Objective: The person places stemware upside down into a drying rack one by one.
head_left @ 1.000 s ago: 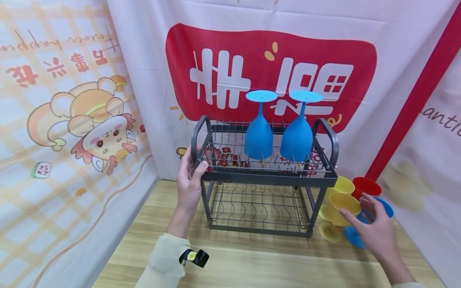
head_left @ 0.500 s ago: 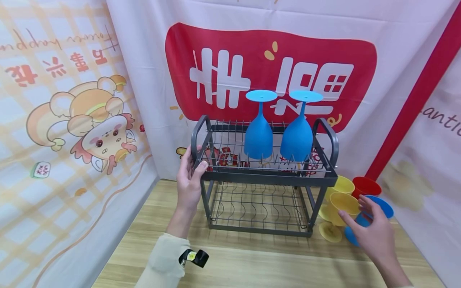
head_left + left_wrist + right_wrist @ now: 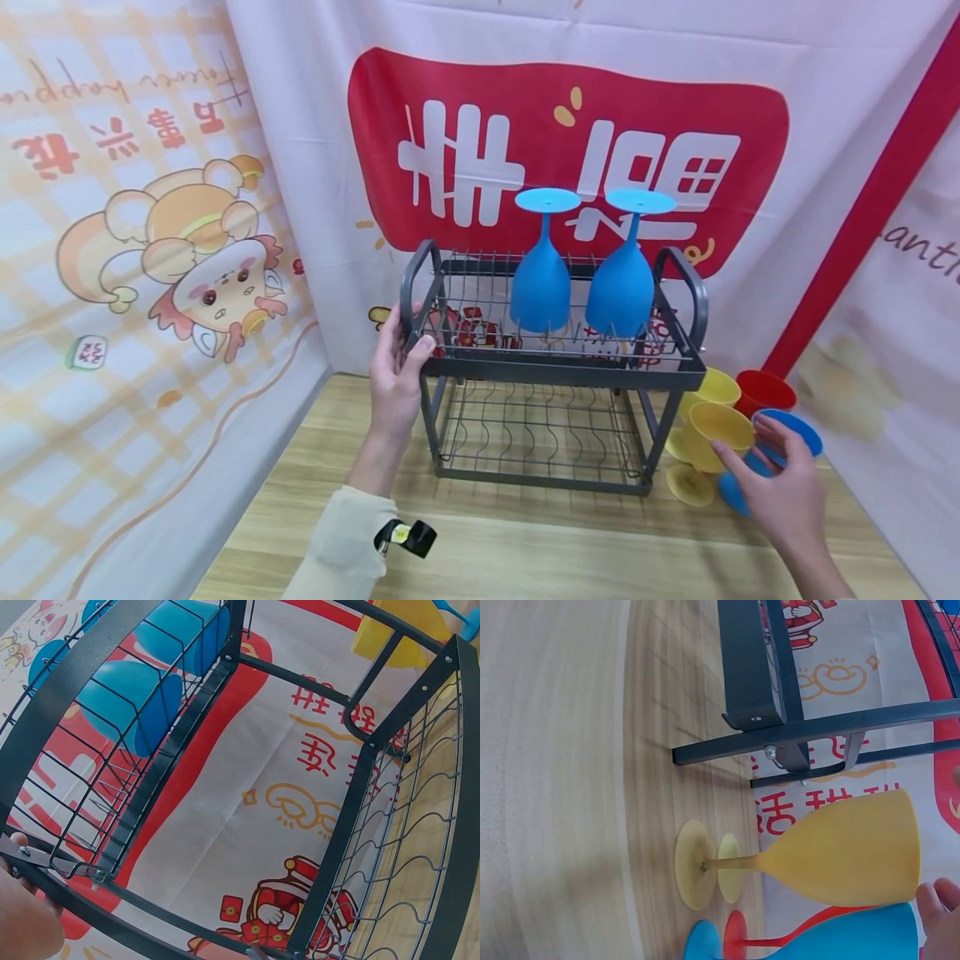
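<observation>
Right fingers [image 3: 786, 440] perhaps touch the front yellow goblet [image 3: 707, 446]; blue goblet [image 3: 799, 427] beside.

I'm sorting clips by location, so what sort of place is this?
Probably a staged recording booth: printed white cloth sheets hang like walls behind and beside a pale wood-grain tabletop, which bears a dark grey two-tier metal wire rack.
</observation>
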### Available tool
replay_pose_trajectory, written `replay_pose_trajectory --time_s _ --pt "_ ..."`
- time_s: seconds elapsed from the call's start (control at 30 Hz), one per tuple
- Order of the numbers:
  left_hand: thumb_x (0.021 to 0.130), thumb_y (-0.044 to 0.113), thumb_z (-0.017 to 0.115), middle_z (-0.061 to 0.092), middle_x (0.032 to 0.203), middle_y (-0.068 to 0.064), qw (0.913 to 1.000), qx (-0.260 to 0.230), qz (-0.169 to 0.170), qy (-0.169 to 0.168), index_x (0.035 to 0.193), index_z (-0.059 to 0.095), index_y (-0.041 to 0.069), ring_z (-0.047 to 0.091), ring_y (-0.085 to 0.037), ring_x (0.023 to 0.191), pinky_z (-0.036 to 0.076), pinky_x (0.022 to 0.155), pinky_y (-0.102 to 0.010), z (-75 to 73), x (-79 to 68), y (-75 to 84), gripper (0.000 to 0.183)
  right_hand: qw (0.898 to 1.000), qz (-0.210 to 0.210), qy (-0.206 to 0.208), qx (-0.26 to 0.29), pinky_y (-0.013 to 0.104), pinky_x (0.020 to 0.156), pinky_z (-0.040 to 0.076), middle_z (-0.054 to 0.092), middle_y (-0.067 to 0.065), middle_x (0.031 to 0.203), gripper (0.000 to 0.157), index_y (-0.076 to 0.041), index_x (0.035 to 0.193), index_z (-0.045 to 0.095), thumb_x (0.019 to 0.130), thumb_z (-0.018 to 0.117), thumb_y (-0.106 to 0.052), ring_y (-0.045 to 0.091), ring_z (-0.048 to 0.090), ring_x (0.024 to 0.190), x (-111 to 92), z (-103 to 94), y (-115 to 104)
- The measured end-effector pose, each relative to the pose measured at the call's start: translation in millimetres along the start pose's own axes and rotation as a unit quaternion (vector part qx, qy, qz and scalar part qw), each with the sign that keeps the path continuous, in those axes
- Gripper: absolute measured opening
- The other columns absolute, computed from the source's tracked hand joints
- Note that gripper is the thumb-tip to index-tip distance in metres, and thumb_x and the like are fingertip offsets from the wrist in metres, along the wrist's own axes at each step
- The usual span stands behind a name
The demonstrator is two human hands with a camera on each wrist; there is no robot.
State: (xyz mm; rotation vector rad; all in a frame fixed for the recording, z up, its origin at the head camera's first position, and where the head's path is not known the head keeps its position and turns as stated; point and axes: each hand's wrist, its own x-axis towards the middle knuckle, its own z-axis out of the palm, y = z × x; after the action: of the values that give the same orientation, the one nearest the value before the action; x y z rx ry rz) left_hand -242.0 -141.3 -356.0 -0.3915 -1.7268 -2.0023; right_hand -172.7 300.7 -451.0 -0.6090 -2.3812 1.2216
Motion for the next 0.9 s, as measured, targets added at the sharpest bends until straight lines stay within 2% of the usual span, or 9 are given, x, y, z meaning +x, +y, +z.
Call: replay_pose_trajectory --time_s 0.17,0.4,0.67,0.9 --pt "0.105 0.012 0.061 0.050 0.163 -0.011 1.0000 -0.004 0.001 0.000 0.161 0.043 0.028 0.046 -0.027 0.152 0.046 0.116 -0.021 -0.4 0.0 0.7 0.061 1.000 0.005 0.019 0.000 0.060 0.112 0.046 0.042 0.021 0.164 0.083 -0.013 0.165 0.033 0.098 0.076 -0.035 0.043 0.047 0.147 -2.3 1.8 2.5" --pt "0.105 0.012 0.060 0.049 0.163 -0.010 1.0000 -0.003 0.001 0.001 0.162 0.042 0.028 0.046 -0.027 0.153 0.045 0.118 -0.023 -1.7 -0.5 1.2 0.062 0.999 0.021 0.031 0.008 0.052 0.113 0.046 0.045 0.017 0.164 0.085 -0.017 0.166 0.032 0.097 0.076 -0.040 0.040 0.049 0.146 -3.7 6.3 9.0" --pt "0.105 0.017 0.062 0.051 0.162 -0.010 1.0000 0.006 -0.004 0.003 0.160 0.045 0.027 0.047 -0.025 0.152 0.041 0.123 -0.033 0.0 -2.1 2.2 0.059 0.998 0.067 0.012 0.016 0.060 0.116 0.045 0.039 0.023 0.168 0.092 -0.012 0.169 0.023 0.099 0.072 -0.045 0.045 0.046 0.149 -6.1 20.8 26.5" --pt "0.105 0.018 0.063 0.052 0.161 -0.008 0.9999 0.011 -0.007 0.005 0.160 0.045 0.027 0.048 -0.021 0.150 0.039 0.123 -0.035 0.5 -2.3 2.0 0.059 0.993 0.118 -0.009 0.028 0.065 0.119 0.043 0.034 0.028 0.169 0.097 -0.009 0.169 0.019 0.099 0.071 -0.049 0.050 0.042 0.147 0.8 39.5 39.1"
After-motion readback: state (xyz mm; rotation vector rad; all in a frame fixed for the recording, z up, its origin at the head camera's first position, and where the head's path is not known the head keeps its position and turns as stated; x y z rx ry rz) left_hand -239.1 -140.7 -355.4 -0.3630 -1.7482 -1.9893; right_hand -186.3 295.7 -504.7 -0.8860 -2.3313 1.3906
